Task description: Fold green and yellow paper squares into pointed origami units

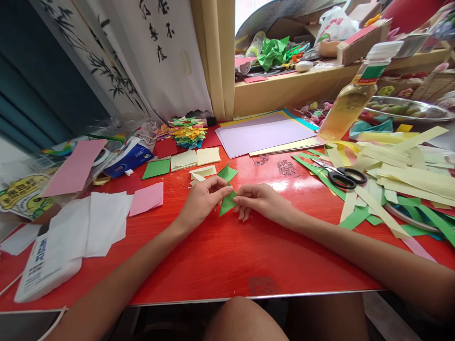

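A small green paper triangle [226, 204], seemingly folded, is held up above the red table [220, 255] between my two hands. My left hand [204, 196] pinches its upper left side between thumb and fingers. On the other side, the thumb and forefinger of my right hand [258, 201] close on its right edge. Just behind the fingers lies another folded green paper piece [228, 173]. Folded cream paper pieces [202, 173] sit beside it, to the left. Part of the held triangle is hidden by my left thumb.
Black-handled scissors [343, 177] rest on paper strips [398, 166] at right, near a bottle of yellowish liquid [350, 99]. Lilac sheets [263, 132] lie at the back. Cream squares [184, 160], pink squares [146, 199] and white tissues [103, 222] are on the left.
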Demonstrator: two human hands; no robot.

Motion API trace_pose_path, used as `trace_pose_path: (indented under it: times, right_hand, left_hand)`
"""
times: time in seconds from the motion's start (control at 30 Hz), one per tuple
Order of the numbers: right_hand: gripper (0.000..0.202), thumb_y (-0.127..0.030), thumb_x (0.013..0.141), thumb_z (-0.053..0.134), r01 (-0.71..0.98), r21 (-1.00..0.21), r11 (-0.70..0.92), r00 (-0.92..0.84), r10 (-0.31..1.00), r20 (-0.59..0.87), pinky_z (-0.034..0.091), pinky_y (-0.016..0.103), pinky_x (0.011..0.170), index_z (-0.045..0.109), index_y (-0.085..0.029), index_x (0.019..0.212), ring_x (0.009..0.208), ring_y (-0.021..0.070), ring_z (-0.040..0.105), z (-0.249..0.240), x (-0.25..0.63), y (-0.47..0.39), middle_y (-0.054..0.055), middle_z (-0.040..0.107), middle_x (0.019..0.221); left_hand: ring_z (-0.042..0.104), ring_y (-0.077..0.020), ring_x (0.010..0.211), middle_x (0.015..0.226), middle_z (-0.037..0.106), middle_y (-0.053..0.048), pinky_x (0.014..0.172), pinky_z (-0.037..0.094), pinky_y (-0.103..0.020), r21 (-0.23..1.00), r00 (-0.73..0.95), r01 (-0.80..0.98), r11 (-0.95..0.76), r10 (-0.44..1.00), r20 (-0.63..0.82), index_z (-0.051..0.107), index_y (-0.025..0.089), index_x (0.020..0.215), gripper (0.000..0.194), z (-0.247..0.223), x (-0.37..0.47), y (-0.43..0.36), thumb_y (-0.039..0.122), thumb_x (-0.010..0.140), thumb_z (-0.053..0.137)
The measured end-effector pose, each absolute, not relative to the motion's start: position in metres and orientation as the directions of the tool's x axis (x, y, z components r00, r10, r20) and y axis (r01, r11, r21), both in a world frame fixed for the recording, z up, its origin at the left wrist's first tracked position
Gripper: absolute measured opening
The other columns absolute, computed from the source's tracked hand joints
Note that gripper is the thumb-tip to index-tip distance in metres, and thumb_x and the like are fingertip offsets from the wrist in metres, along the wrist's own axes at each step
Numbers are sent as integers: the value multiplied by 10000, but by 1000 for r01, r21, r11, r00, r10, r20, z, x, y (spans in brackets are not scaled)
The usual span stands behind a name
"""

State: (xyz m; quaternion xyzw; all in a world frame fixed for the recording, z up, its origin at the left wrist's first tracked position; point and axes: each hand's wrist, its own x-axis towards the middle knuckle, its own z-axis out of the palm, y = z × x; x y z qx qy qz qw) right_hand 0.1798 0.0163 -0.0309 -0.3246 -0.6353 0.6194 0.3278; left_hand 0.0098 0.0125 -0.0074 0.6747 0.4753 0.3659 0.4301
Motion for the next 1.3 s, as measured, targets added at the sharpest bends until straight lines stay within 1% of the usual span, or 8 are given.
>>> trace_pose_path:
  times: [0.1, 0.2, 0.37, 0.53, 0.73, 0.9, 1.1, 1.3]
  right_hand:
    - [222, -350, 804, 516, -8, -1000, 14, -555, 832, 16, 493, 261, 571, 542, -134, 762, 566, 120, 614, -30, 180, 15, 28, 615, 653]
    - [222, -353, 812, 502, -31, -999, 45, -467, 882, 54, 475, 260, 639, 555, -142, 768, 643, 111, 596, -28, 181, 15, 20, 597, 690]
    - [248, -363, 810, 507, 45, -979, 198, -234, 955, 182, 384, 223, 573, 569, -142, 717, 617, 80, 485, -28, 184, 16, -5, 531, 669]
    - [211, -341, 804, 522, 13, -984, 178, -319, 933, 164, 449, 245, 617, 553, -143, 738, 641, 108, 566, -29, 186, 17, 14, 585, 685]
    - [176, -323, 792, 532, -23, -996, 85, -377, 922, 87, 509, 266, 648, 550, -148, 782, 661, 123, 620, -28, 183, 21, 10, 585, 725]
    - [163, -287, 804, 512, -1, -999, 46, -458, 888, 41, 518, 271, 614, 541, -134, 755, 635, 141, 641, -29, 182, 22, 25, 601, 690]
    - [127, -228, 794, 529, -90, -993, 79, -370, 923, 107, 511, 272, 619, 516, -164, 902, 601, 129, 631, -29, 183, 22, -4, 609, 652]
    - [116, -214, 787, 536, -159, -984, 81, -321, 938, 129, 504, 297, 660, 502, -177, 893, 595, 128, 630, -26, 184, 21, -6, 619, 674]
  left_hand:
    - [485, -82, 445, 507, 490, 45, 461, 412, -209, 953, 243, 268, -141, 967, 75, 514, 165, 742, 184, -5, 11, 11, 344, 762, 551]
    - [574, -116, 507, 568, 547, 30, 542, 489, -256, 980, 229, 183, -80, 973, 37, 494, 161, 775, 158, -3, 11, 11, 301, 754, 565]
    - [565, -102, 476, 570, 527, 35, 504, 469, -238, 971, 382, 231, -56, 923, -38, 462, 153, 702, 148, -1, 11, 9, 260, 771, 537]
    - [543, -91, 474, 578, 548, 17, 478, 456, -220, 955, 421, 295, -37, 902, -95, 489, 144, 695, 219, -8, 12, 9, 342, 781, 524]
    - [556, -96, 480, 572, 556, 11, 479, 464, -213, 955, 315, 290, -59, 948, -38, 499, 137, 687, 225, -16, 11, 12, 336, 790, 513]
    - [566, -97, 581, 690, 554, 13, 531, 505, -222, 950, 304, 252, -182, 947, 101, 532, 152, 827, 159, -19, 12, 14, 297, 766, 552]
    - [591, -108, 585, 673, 556, 21, 570, 538, -256, 977, 250, 132, -169, 959, 132, 521, 154, 890, 157, -20, 14, 15, 249, 768, 548]
    - [613, -113, 590, 699, 555, 18, 564, 536, -244, 990, 245, 35, -135, 962, 122, 559, 142, 832, 130, -21, 13, 17, 235, 743, 576]
